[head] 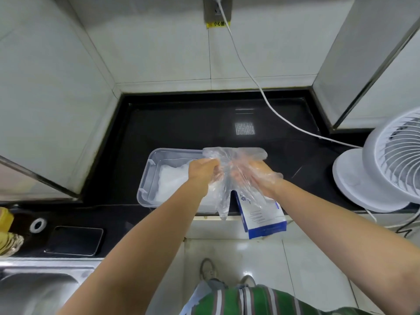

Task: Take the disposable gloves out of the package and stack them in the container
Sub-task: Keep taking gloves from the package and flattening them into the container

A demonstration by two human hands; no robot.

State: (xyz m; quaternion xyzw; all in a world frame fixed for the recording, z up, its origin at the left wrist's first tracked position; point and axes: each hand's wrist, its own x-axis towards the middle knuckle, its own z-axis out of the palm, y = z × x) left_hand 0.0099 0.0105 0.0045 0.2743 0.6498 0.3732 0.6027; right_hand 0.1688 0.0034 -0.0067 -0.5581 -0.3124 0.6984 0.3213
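Both hands hold clear disposable gloves (236, 156) in the air above the black counter. My left hand (202, 172) grips the bunched plastic from the left. My right hand (256, 176) is wrapped in the film and holds it from the right; one loose glove hangs down to the counter edge. Under my left hand stands a clear plastic container (147, 178) with a pile of gloves (170, 180) inside. The blue and white glove package (261, 218) lies below my right wrist and overhangs the counter edge.
A white fan (384, 164) stands at the right, its cable (261, 89) running up to a wall socket. A phone (75, 241) and a tape roll (38, 224) lie at the left, above a steel sink (41, 289). Tiled walls enclose the counter.
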